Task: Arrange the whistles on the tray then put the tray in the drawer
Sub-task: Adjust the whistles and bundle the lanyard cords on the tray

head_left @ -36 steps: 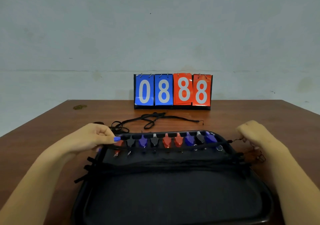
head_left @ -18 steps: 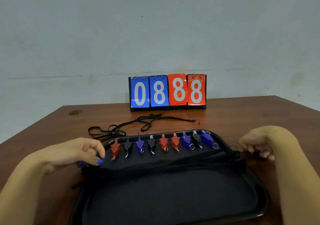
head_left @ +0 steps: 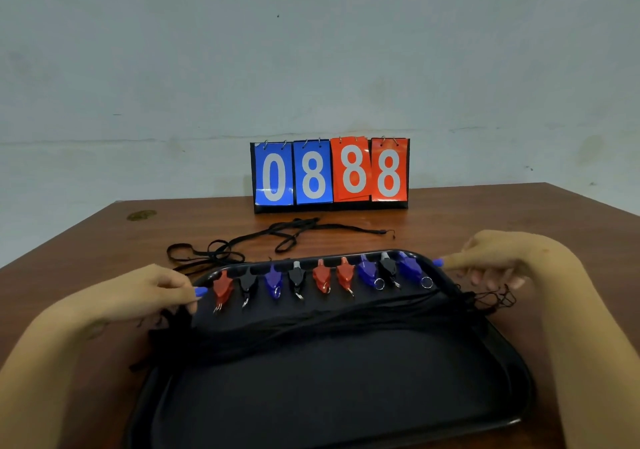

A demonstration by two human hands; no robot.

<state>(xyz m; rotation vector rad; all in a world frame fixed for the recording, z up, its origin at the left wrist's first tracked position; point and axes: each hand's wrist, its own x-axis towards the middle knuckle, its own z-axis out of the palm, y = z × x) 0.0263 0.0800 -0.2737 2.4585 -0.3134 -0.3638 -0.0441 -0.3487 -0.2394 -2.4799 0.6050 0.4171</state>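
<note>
Both hands [head_left: 156,293] [head_left: 491,261] flank nine whistles [head_left: 322,277] on the tray [head_left: 512,362].

Your tray [head_left: 491,338]: black | whistles [head_left: 322,277] along its far edge: red, black, blue | table [head_left: 485,213]: brown | scoreboard [head_left: 330,173]: blue and red cards, white digits

A black oblong plastic tray [head_left: 512,372] lies on the brown wooden desk [head_left: 450,213]. Nine small plastic whistles [head_left: 322,275], red, black and blue, stand in a row along the tray's far edge, with a bundle of black cords [head_left: 311,327] lying across the tray just nearer than them. The left hand [head_left: 152,293] grips the cords at the tray's left rim; the right hand [head_left: 495,258] holds their ends at the right rim. Beyond the tray lie loose black lanyards [head_left: 287,234], and a blue-and-red flip scoreboard [head_left: 330,175] reads 0888.
</note>
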